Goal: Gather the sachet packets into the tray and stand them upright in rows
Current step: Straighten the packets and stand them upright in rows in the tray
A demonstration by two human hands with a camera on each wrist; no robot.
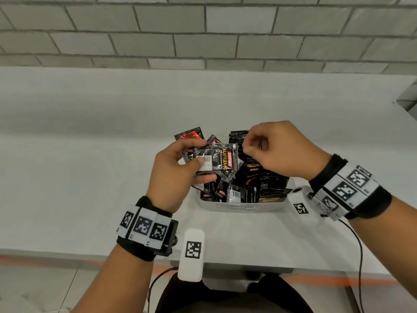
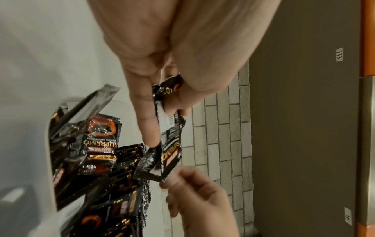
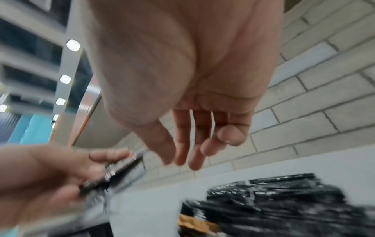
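Several black sachets (image 1: 216,160) sit fanned in my left hand (image 1: 196,154), thumb on top and fingers underneath, held just above the tray. The white tray (image 1: 237,208) is crowded with more black sachets (image 1: 252,188), some standing, some leaning loosely. My right hand (image 1: 250,146) hovers at the right edge of the held bundle with loosely curled fingers, holding nothing. The left wrist view shows the held sachets (image 2: 171,144) pinched edge-on, with the right hand's fingertips (image 2: 168,182) by their corner. The blurred right wrist view shows my right hand (image 3: 182,154) empty, a gap away from the held sachets (image 3: 121,166).
The tray stands on a white table (image 1: 90,154) against a grey brick wall (image 1: 203,30). The table's front edge (image 1: 248,269) runs close to my body. A thin black cable (image 1: 358,256) hangs from my right wrist over that edge.
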